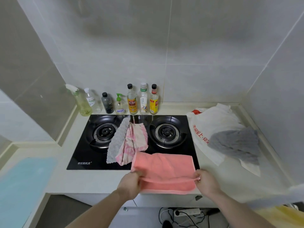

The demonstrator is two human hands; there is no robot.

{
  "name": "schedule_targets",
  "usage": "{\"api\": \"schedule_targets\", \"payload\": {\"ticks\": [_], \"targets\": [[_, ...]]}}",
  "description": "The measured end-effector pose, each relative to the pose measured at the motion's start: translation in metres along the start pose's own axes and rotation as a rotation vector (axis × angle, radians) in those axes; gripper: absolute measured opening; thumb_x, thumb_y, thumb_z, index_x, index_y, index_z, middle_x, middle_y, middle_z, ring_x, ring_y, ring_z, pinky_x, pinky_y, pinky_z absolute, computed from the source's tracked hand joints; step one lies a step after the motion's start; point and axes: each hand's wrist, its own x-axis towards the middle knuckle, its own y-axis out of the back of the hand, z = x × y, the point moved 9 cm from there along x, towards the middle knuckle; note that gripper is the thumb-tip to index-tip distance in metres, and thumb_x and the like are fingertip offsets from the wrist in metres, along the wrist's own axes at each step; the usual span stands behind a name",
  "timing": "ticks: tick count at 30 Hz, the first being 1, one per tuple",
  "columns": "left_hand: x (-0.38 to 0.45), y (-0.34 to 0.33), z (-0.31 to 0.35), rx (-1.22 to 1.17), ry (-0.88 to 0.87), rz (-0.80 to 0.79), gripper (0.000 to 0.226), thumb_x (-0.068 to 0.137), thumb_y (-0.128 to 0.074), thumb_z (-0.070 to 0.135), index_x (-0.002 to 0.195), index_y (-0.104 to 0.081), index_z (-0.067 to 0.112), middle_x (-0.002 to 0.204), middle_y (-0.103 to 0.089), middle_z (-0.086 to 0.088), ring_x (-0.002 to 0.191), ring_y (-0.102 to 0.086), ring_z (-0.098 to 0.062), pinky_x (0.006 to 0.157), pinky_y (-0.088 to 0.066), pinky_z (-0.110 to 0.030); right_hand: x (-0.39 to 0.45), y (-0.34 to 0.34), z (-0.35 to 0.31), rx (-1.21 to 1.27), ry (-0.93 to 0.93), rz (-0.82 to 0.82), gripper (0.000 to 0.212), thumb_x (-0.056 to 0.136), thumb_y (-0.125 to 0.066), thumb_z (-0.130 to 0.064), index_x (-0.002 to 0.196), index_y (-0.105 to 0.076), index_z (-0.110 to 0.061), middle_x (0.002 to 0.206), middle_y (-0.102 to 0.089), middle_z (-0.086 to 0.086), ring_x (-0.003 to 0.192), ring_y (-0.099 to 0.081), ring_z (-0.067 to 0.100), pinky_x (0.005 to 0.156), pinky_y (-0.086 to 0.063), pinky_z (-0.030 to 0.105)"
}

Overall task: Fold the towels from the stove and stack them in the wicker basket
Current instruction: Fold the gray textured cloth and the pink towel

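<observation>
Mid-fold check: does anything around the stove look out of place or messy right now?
Yes. A grey towel and a pink-and-white towel lie crumpled between the burners on the stove. Another grey cloth is draped over a white plastic bag on the right. No wicker basket is in view. Both hands hold the salmon towel.

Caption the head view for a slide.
Both hands, left hand and right hand, pinch a coral towel at the stove's front edge.
</observation>
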Motion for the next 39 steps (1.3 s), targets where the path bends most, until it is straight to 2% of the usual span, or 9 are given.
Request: {"api": "schedule_targets", "payload": {"ticks": [5, 9, 12, 15, 19, 22, 27, 33, 39], "targets": [[-0.007, -0.035, -0.011, -0.035, 0.093, -0.127, 0.049, 0.092, -0.041, 0.019, 0.139, -0.054, 0.028, 0.125, -0.065, 0.000, 0.113, -0.063, -0.023, 0.096, -0.048, -0.027, -0.003, -0.020, 0.005, -0.034, -0.008, -0.066, 0.028, 0.086, -0.066, -0.011, 0.082, -0.064, -0.039, 0.100, -0.066, -0.014, 0.089, -0.063, 0.005, 0.084, -0.054, 0.024], [-0.001, -0.042, -0.009, -0.023, 0.121, -0.190, 0.057, 0.090, -0.042, 0.019, 0.146, -0.051, 0.030, 0.142, -0.059, 0.003, 0.129, -0.056, -0.021, 0.108, -0.044, -0.027, -0.003, -0.024, 0.007, -0.028, -0.037, -0.119, 0.014, 0.085, -0.067, -0.020, 0.086, -0.069, -0.034, 0.095, -0.068, -0.014, 0.087, -0.063, 0.003, 0.081, -0.051, 0.019], [0.010, -0.034, 0.004, -0.032, 0.087, -0.171, 0.062, 0.087, -0.043, 0.015, 0.145, -0.051, 0.035, 0.142, -0.060, 0.009, 0.126, -0.059, -0.015, 0.108, -0.045, -0.026, 0.005, -0.015, 0.010, 0.038, -0.074, -0.056, 0.008, 0.085, -0.066, -0.030, 0.082, -0.071, -0.035, 0.085, -0.070, -0.018, 0.080, -0.065, -0.001, 0.078, -0.055, 0.022], [0.024, -0.027, 0.031, -0.015, -0.005, -0.144, 0.067, 0.087, -0.044, 0.012, 0.150, -0.045, 0.034, 0.156, -0.044, 0.007, 0.138, -0.048, -0.018, 0.114, -0.038, -0.026, 0.017, -0.003, 0.018, 0.120, -0.135, 0.044, 0.008, 0.085, -0.063, -0.030, 0.087, -0.070, -0.034, 0.091, -0.070, -0.014, 0.090, -0.066, 0.012, 0.081, -0.055, 0.030], [0.035, -0.042, 0.058, 0.003, -0.064, -0.201, 0.075, 0.089, -0.049, 0.008, 0.154, -0.034, 0.039, 0.167, -0.012, 0.013, 0.153, -0.022, -0.021, 0.123, -0.027, -0.033, 0.037, -0.009, 0.024, 0.346, -0.249, 0.013, 0.043, 0.092, -0.067, -0.027, 0.132, -0.059, -0.013, 0.122, -0.069, 0.008, 0.098, -0.063, 0.022, 0.085, -0.046, 0.028], [0.039, -0.055, 0.071, 0.054, -0.073, -0.249, 0.082, 0.089, -0.052, 0.010, 0.158, -0.020, 0.041, 0.168, 0.004, 0.018, 0.155, -0.012, -0.026, 0.125, -0.025, -0.040, 0.045, -0.019, 0.025, 0.476, -0.332, -0.033, 0.059, 0.093, -0.069, -0.028, 0.144, -0.048, -0.006, 0.132, -0.064, 0.015, 0.110, -0.064, 0.028, 0.089, -0.044, 0.029], [0.039, -0.082, 0.071, 0.181, -0.019, -0.392, 0.089, 0.088, -0.053, 0.017, 0.162, -0.006, 0.034, 0.170, 0.006, 0.009, 0.157, 0.004, -0.024, 0.127, -0.017, -0.047, 0.050, -0.029, 0.020, 0.654, -0.448, -0.050, 0.057, 0.091, -0.074, -0.023, 0.139, -0.051, -0.005, 0.125, -0.064, 0.017, 0.100, -0.059, 0.027, 0.092, -0.048, 0.035], [0.036, -0.091, 0.071, 0.194, -0.030, -0.492, 0.087, 0.089, -0.053, 0.020, 0.163, -0.007, 0.027, 0.171, 0.004, 0.006, 0.157, 0.006, -0.024, 0.127, -0.015, -0.048, 0.054, -0.044, 0.020, 0.762, -0.532, -0.096, 0.054, 0.086, -0.079, -0.020, 0.132, -0.055, -0.006, 0.118, -0.067, 0.018, 0.106, -0.065, 0.036, 0.098, -0.054, 0.049], [0.041, -0.093, 0.077, 0.103, -0.047, -0.477, 0.083, 0.088, -0.052, 0.017, 0.162, -0.015, 0.026, 0.170, -0.002, 0.008, 0.157, 0.000, -0.023, 0.127, -0.014, -0.040, 0.046, -0.035, 0.017, 0.874, -0.490, -0.215, 0.031, 0.093, -0.071, -0.026, 0.120, -0.063, -0.013, 0.106, -0.073, 0.010, 0.095, -0.070, 0.030, 0.075, -0.055, 0.036]]}}
